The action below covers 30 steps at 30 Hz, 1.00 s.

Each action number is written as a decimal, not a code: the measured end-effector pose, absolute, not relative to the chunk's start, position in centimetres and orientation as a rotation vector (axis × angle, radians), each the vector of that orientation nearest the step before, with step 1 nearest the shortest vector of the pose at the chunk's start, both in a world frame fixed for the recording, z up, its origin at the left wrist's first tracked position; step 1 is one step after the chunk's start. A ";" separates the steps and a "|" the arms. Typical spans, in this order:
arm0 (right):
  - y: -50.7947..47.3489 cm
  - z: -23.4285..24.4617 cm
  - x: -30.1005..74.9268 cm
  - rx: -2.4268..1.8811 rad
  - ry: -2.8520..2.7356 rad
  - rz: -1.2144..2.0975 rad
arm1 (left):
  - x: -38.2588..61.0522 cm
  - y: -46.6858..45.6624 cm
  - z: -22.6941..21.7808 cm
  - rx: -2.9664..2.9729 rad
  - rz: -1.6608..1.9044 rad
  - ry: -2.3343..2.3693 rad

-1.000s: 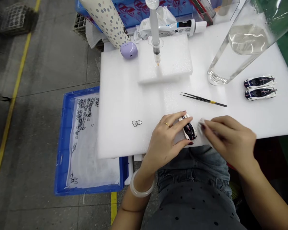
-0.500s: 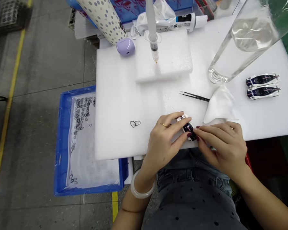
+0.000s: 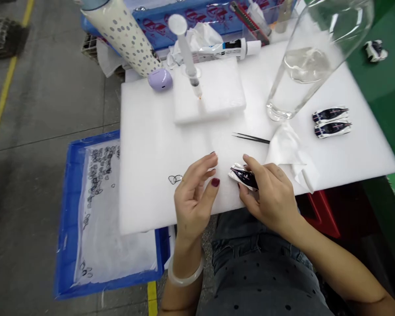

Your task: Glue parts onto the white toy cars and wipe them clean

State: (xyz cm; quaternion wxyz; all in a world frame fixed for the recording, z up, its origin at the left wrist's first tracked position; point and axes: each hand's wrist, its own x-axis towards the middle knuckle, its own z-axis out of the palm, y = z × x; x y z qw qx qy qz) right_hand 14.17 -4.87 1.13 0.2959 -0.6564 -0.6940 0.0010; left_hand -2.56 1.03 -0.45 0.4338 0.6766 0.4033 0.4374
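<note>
My right hand (image 3: 268, 195) grips a small white and dark toy car (image 3: 242, 175) just above the white foam sheet (image 3: 151, 145), near its front edge. My left hand (image 3: 194, 193) hovers to the car's left with its fingers apart and nothing in it. Two thin black wire rings (image 3: 175, 179) lie on the foam left of that hand. A crumpled white wipe (image 3: 289, 151) rests to the right of my right hand. Black tweezers (image 3: 250, 138) lie just behind the car.
A syringe (image 3: 189, 59) stands in a foam block (image 3: 217, 94). A clear glass vessel (image 3: 303, 61), two finished toy cars (image 3: 331, 122), a lilac case (image 3: 160, 80), a dotted cup (image 3: 125, 33) and a glue tube (image 3: 230, 46) are behind. A blue tray (image 3: 67, 210) of several wire rings sits lower left.
The toy car passed from my left hand to my right hand. My left hand let go and opened. The wipe was dropped on the foam to the right. The view shifted.
</note>
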 end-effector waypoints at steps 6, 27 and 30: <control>-10.7 -1.2 35.9 -2.334 -0.834 -0.685 | -2.3 0.8 -0.5 1.632 1.113 0.987; -2.2 3.1 19.2 -1.250 -2.269 0.550 | -2.4 1.1 0.0 2.326 0.601 0.878; 1.7 4.6 18.4 -1.307 -2.099 0.530 | -2.5 1.0 -0.4 2.372 0.646 0.854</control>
